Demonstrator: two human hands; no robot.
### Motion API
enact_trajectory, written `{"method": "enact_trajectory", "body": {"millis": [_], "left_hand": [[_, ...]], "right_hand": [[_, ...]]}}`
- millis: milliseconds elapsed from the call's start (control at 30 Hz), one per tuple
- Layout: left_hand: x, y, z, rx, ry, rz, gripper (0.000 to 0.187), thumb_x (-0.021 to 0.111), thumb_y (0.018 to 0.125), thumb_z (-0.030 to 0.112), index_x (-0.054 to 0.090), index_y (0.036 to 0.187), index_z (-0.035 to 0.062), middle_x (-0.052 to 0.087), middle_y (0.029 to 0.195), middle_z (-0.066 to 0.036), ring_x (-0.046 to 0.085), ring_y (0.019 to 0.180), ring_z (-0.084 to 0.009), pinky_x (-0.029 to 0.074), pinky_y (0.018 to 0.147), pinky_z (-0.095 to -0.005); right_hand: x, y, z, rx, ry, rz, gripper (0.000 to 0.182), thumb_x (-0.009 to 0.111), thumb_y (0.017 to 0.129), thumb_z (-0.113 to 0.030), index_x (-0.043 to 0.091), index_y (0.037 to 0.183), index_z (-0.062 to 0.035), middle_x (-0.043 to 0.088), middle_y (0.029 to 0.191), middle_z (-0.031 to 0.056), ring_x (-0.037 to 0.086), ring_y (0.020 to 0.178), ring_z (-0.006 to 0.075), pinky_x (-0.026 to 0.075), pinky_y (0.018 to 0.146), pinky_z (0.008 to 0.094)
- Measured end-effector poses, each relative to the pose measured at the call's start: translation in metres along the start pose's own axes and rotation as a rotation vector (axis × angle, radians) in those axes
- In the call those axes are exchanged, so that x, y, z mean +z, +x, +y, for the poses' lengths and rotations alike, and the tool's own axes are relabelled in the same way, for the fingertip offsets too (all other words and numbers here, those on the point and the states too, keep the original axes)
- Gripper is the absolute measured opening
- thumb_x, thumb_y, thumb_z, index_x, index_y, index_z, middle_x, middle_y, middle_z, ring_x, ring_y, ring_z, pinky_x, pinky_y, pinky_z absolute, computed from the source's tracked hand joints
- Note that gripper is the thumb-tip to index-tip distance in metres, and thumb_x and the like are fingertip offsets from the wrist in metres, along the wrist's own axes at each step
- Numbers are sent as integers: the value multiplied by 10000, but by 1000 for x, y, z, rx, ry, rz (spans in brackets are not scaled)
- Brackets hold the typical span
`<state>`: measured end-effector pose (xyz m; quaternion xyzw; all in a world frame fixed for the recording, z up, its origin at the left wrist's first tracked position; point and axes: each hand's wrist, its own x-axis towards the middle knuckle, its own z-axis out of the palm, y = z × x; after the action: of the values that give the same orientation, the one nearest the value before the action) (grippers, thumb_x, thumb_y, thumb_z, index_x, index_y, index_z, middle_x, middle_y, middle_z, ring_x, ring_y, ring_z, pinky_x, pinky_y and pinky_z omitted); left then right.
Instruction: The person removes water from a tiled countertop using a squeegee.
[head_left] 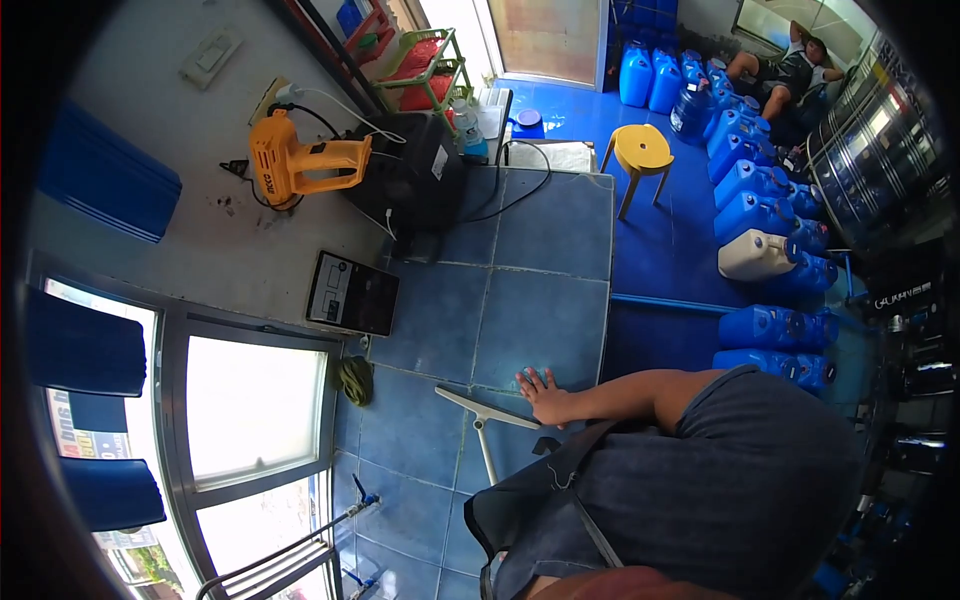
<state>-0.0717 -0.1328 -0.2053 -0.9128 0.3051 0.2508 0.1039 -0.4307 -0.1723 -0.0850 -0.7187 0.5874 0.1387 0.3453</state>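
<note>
My right hand (545, 400) lies on the blue tiled counter (545, 320), fingers spread and holding nothing. Just left of it is a pale T-shaped squeegee (485, 410). Its handle runs down toward my dark apron (510, 510), where the lower end is hidden. I cannot see my left hand; only a little skin shows beside the apron at the bottom edge. A crumpled olive cloth (354, 380) rests farther left, by the window.
An orange heat gun (300, 160) hangs on the wall above a black box (400, 175) with cables. A panel (352, 294) leans below. Taps (368, 498) stand lower left. Beyond the counter are a yellow stool (643, 148), several blue jerrycans (752, 215) and a reclining person (790, 75).
</note>
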Motion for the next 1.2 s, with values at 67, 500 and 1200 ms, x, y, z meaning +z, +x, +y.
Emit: {"method": "enact_trajectory", "body": {"millis": [67,500,1200], "left_hand": [[2,2,3,-11,-9,18,641,578,905,396,384,1415,60,426,1410,-249,559,1102,-419,467,901,-498],[12,-24,-83,-306,-120,168,647,561,918,393,357,1435,63,421,1418,-247,564,1096,-421,473,894,-499],[40,-63,-176,-23,199,-173,1217,778,748,391,-87,1464,-79,251,1400,-460,383,1260,-579,402,1028,-535]], "right_hand": [[0,-1,2,1,13,-5,1106,815,606,-114,179,1500,27,-194,1556,246,-184,1407,501,21,1060,742],[-5,-5,1,-38,-27,-27,1206,884,513,-124,194,1484,58,-232,1522,296,-178,1376,565,44,1012,791],[-14,-2,-3,-26,-225,-125,1269,918,578,-346,135,1460,122,-305,1437,378,-199,1326,612,82,1026,788]]}}
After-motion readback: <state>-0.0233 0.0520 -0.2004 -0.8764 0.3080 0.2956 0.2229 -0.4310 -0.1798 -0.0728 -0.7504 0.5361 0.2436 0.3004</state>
